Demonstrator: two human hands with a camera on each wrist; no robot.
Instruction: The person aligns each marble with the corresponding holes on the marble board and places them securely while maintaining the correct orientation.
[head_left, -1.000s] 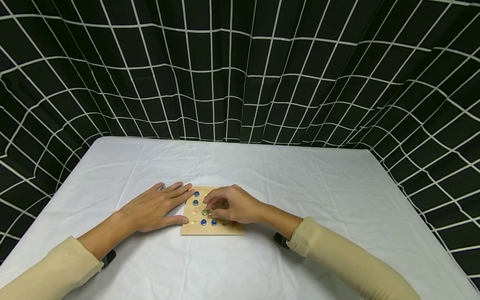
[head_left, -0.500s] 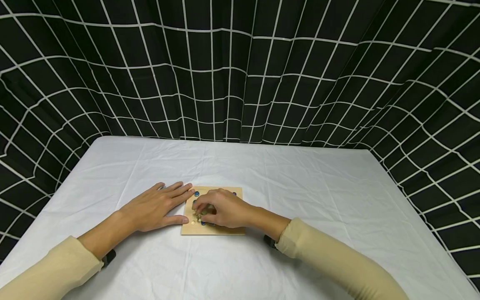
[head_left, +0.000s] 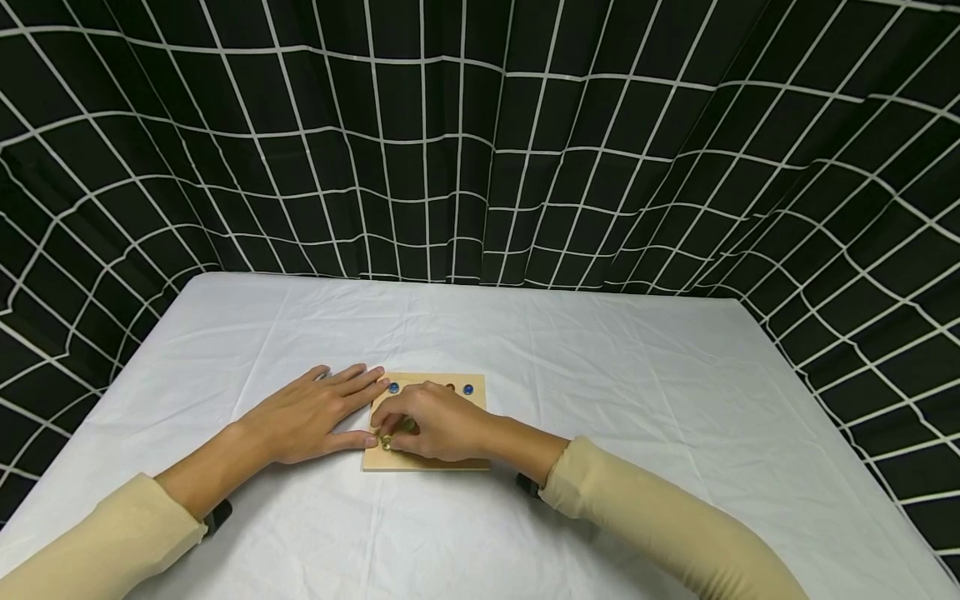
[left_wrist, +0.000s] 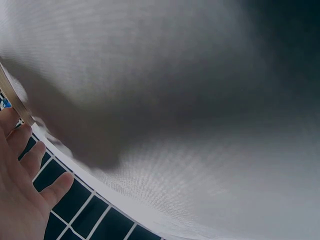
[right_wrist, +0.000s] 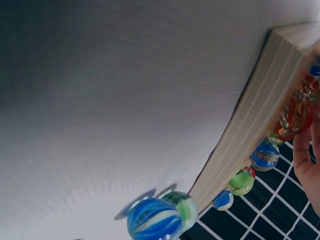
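Note:
A square wooden board (head_left: 474,408) with shallow dimples lies on the white cloth, and several glass marbles sit in it, among them a blue one (head_left: 468,389) at the far right. My right hand (head_left: 387,437) is curled over the board and pinches a greenish marble (head_left: 387,442) at the board's near left corner. My left hand (head_left: 360,408) lies flat on the cloth, with thumb and fingertips against the board's left edge. In the right wrist view the board's side (right_wrist: 250,135) shows close up, with marbles (right_wrist: 265,155) lined along it. The left wrist view shows my fingers (left_wrist: 20,200) and a corner of the board (left_wrist: 12,102).
The table (head_left: 637,400) is covered with a white cloth. A black curtain with a white grid (head_left: 480,150) hangs behind and on both sides of it. Both sleeves are beige.
My right hand has moved left and toward me across the board, carrying the greenish marble to the near left corner. The far row of marbles now shows. My left hand has not moved.

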